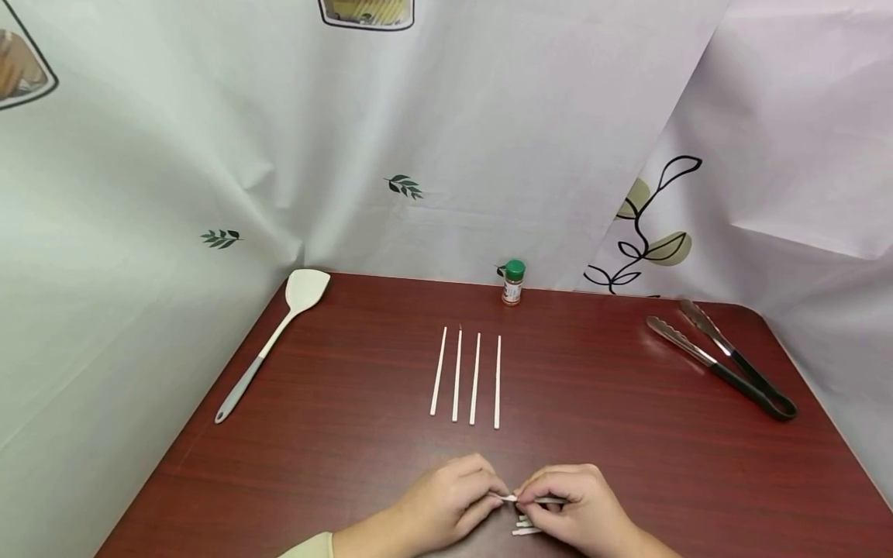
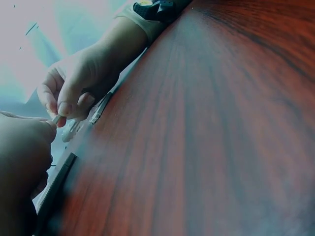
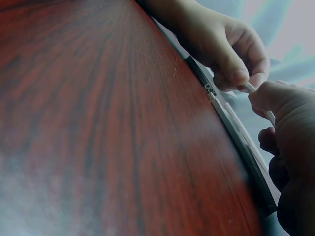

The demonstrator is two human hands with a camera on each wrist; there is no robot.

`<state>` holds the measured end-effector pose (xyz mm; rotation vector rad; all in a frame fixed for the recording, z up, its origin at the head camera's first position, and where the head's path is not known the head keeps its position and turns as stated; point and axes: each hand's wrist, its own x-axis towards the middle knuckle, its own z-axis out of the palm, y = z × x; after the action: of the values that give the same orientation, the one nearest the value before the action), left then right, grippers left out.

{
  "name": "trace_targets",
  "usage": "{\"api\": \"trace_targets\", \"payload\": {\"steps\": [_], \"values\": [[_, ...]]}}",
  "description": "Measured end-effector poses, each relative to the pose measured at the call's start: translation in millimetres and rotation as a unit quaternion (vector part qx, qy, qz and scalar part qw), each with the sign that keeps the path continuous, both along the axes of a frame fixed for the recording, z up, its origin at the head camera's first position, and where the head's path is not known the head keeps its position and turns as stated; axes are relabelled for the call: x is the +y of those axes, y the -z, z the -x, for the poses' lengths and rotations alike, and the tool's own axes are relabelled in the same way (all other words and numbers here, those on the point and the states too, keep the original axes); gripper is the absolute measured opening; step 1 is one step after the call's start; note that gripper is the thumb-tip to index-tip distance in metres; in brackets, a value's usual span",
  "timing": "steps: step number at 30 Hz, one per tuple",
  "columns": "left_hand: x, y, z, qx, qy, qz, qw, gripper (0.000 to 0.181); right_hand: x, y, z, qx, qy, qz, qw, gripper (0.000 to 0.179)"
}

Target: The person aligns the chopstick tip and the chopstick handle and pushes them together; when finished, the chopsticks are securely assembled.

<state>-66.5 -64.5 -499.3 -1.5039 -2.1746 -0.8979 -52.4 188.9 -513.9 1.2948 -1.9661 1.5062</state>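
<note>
Near the front of the table, my left hand (image 1: pixel 453 502) and right hand (image 1: pixel 579 505) meet over a thin white stick (image 1: pixel 553 501). Both pinch it between thumb and fingers, fingertips close together. The stick also shows between the two hands in the right wrist view, as a pale stick (image 3: pixel 270 117). Below my right hand, short ends of several loose white sticks (image 1: pixel 525 532) stick out on the table; the hand hides the rest of them. Farther back, several more white sticks (image 1: pixel 475 380) lie spaced side by side, pointing away from me. One has a thin dark tip.
A white spatula (image 1: pixel 279 333) with a grey handle lies along the left edge of the reddish-brown table (image 1: pixel 335 442). At the back stands a small green-capped jar (image 1: pixel 512 284). Black-handled metal tongs (image 1: pixel 725 360) lie spread at the right. Printed white sheeting (image 1: pixel 488 155) hangs around the table.
</note>
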Motion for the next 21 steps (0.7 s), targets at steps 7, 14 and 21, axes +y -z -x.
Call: {"api": "trace_targets", "payload": {"steps": [7, 14, 21], "values": [[1.8, -1.6, -1.1, 0.008, -0.012, 0.015, 0.9998, 0.008, -1.2, -0.5, -1.1, 0.012, 0.038, -0.009, 0.9992, 0.024], [4.6, -3.1, -4.2, -0.007, -0.021, 0.024, 0.9995, 0.009, -1.2, 0.3, -3.3, 0.011, 0.068, -0.008, 0.9976, 0.032], [6.1, -1.2, -3.4, 0.01, -0.003, 0.021, 0.9997, 0.011, -0.6, 1.5, -2.7, 0.011, 0.062, -0.005, 0.998, 0.023]]}}
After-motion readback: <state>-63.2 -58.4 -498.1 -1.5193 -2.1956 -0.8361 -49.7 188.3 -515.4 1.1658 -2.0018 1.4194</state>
